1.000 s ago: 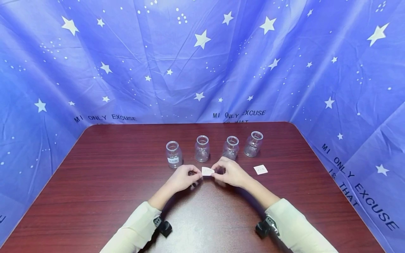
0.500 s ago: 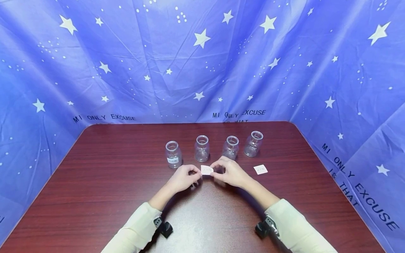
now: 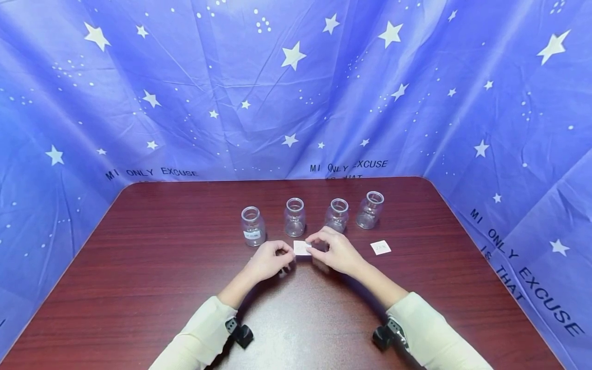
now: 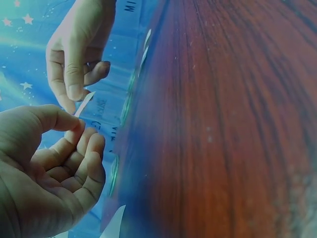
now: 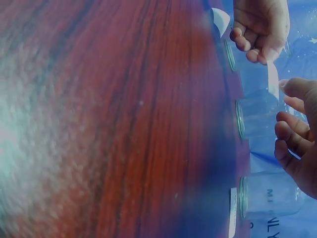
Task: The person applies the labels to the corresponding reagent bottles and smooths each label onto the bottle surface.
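Observation:
In the head view, a small white paper label (image 3: 301,248) with faint handwriting is held up in front of the jars. My left hand (image 3: 270,260) pinches its left edge between thumb and index finger, the other fingers curled loosely below. At the right edge is my right hand (image 3: 339,254), its thumb and index tips right at the label with a gap between them. The right wrist view shows the label (image 5: 273,82) nearly edge-on, one right fingertip beside it. Behind the hands stand clear glass jars, one (image 3: 294,218) straight behind the label and another (image 3: 339,218) partly hidden by my right hand.
At the left, a glass jar (image 3: 252,226) bears a white label on its front. A further jar (image 3: 370,210) stands at the far right. A second loose white label (image 3: 381,247) lies on the dark red wooden table (image 3: 152,246). Blue star-patterned curtain (image 3: 231,77) surrounds the table.
The label between the hands has shifted slightly left, and its right side, bent earlier, now looks flatter. My right fingertips have moved slightly left over its right edge. The jars stay in place.

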Motion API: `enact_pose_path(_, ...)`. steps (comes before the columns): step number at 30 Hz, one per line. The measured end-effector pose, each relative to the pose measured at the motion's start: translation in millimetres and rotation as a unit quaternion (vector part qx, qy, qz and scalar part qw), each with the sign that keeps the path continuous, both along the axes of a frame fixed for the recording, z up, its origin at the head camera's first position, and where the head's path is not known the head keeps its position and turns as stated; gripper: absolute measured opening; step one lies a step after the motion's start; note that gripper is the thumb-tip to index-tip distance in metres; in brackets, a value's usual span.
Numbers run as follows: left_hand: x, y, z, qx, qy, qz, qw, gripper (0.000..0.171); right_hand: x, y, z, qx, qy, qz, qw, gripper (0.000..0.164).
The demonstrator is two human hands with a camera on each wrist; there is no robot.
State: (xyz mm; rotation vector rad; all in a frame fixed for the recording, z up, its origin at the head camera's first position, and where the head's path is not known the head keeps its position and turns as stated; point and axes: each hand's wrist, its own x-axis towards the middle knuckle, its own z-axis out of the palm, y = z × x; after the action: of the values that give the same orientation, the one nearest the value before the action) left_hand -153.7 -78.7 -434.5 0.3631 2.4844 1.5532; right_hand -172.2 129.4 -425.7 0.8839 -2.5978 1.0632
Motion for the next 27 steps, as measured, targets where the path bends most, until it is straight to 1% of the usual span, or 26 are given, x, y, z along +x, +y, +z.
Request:
enact_pose_path(4, -0.3, 0.5, 0.6, 0.000, 0.000, -0.004, 1.0000, 0.013, 2.0, -4.1, 0.8, 0.003, 0.010, 0.013, 1.000, 0.011)
enact_pose_path(9, -0.1, 1.0, 1.9, -0.002, 0.008, -0.021, 0.9997, 0.014, 3.6, -7.9, 0.8, 0.006, 0.019, 0.031, 0.999, 0.011)
enact_pose_path(17, -0.4, 1.3, 1.6, 0.002, 0.018, -0.042, 0.9990, 0.015, 6.0, -8.6, -0.7, 0.013, -0.001, 0.047, 0.999, 0.010)
enact_pose_path(23, -0.8, 2.7, 0.5, -0.007, 0.018, -0.041, 0.9990, 0.014, 4.8, -8.5, -3.8, 0.000, 0.001, 0.051, 0.999, 0.009)
enact_pose_path(27, -0.9, 2.9, -1.0, 0.007, 0.017, -0.044, 0.9989, 0.013, 4.5, -8.6, -5.2, -0.013, -0.008, 0.051, 0.999, 0.008)
